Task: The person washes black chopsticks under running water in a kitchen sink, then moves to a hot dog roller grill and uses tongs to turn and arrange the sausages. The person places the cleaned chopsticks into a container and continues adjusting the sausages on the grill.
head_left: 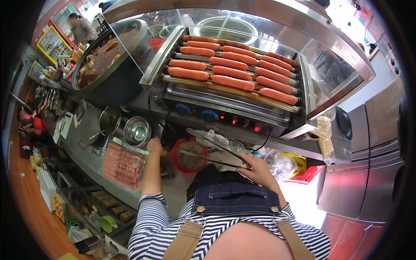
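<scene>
My right hand (258, 170) is closed around a pair of long metal tongs (216, 162), whose arms spread apart, pointing left above a red basin (175, 158). Nothing is between the tong tips. My left hand (154, 146) is curled beside a shiny metal bowl (137, 131) on the counter; its fingers point down, and what they hold is hidden. Just left of that forearm lies a clear pack of sausages (123, 166). Ahead, several rows of reddish sausages (233, 82) rest on the rollers of a sausage grill (229, 113) with lit red switches.
A metal-framed glass cover (346, 43) surrounds the grill. A big dark pot (110, 82) of brown food stands at the left. Skewer sticks (326, 149) are bundled at the grill's right corner. Ingredient trays (102, 203) line the lower left. Other people are in the background.
</scene>
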The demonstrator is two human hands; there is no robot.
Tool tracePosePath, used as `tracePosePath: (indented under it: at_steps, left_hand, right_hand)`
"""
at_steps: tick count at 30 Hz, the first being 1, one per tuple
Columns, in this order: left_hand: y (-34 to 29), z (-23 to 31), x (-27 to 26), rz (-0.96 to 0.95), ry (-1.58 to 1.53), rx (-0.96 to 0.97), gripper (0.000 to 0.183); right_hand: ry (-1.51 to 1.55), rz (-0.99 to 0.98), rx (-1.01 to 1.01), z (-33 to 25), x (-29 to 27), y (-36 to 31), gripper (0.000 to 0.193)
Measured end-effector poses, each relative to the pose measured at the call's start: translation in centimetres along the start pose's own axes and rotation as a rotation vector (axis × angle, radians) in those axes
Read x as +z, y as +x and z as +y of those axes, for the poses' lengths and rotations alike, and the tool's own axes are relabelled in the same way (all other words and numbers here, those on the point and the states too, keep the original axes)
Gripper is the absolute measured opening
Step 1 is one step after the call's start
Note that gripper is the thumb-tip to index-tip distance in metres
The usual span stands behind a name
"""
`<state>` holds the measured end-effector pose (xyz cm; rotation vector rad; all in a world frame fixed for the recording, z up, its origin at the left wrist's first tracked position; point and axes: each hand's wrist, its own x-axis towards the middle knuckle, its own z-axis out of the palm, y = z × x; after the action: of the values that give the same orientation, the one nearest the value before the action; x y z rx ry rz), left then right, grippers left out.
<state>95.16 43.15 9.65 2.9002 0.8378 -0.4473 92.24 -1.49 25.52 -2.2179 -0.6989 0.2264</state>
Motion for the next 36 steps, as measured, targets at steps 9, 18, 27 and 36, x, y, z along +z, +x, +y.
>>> tracePosePath:
  at_steps: [9, 18, 27, 36]
  left_hand:
    - [3.1, -2.2, 2.6, -0.084, -0.046, 0.002, 0.031]
    - [2.7, -2.0, 2.2, -0.060, -0.184, -0.098, 0.022]
    - [2.7, -2.5, 3.4, 0.004, -0.230, -0.093, 0.031]
    - [3.9, -3.8, 7.0, 0.081, -0.340, -0.076, 0.032]
  right_hand:
    - [-0.273, 0.009, -0.049, -3.3, -3.5, 3.4, 0.048]
    - [-0.434, 0.274, -0.117, -7.8, -6.2, 7.3, 0.047]
    - [-0.801, 0.424, -0.139, -10.0, -9.8, 12.1, 0.047]
    - [-0.989, 0.385, -0.197, -10.8, -9.7, 14.5, 0.046]
